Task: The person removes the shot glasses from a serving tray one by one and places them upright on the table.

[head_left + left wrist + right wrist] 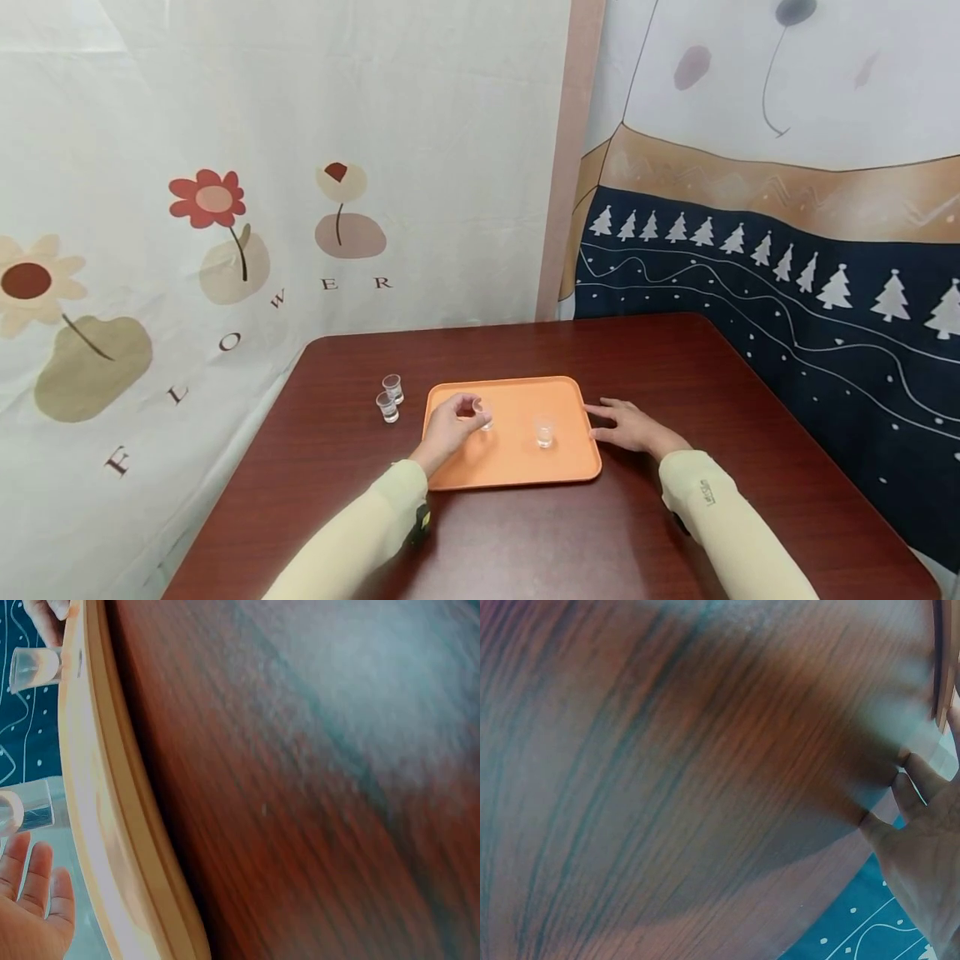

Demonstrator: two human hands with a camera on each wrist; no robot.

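Observation:
My left hand [448, 429] pinches a small clear shot glass [484, 414] between thumb and fingers, over the left half of the orange tray [510, 471]. In the left wrist view that shot glass [37, 806] shows just past the fingertips, close to the tray's surface. A second shot glass [543, 434] stands upright on the tray, right of the middle. At the tray's right edge rests my right hand [630, 426], its fingers spread and the thumb and forefinger right at the rim. In the right wrist view its fingertips touch the tabletop.
Two more shot glasses, a nearer one [387, 407] and a farther one [393, 388], stand close together on the dark wooden table [330, 467], left of the tray. A flower-print curtain [450, 167] hangs behind and to the left; a tree-print cloth [750, 275] hangs to the right.

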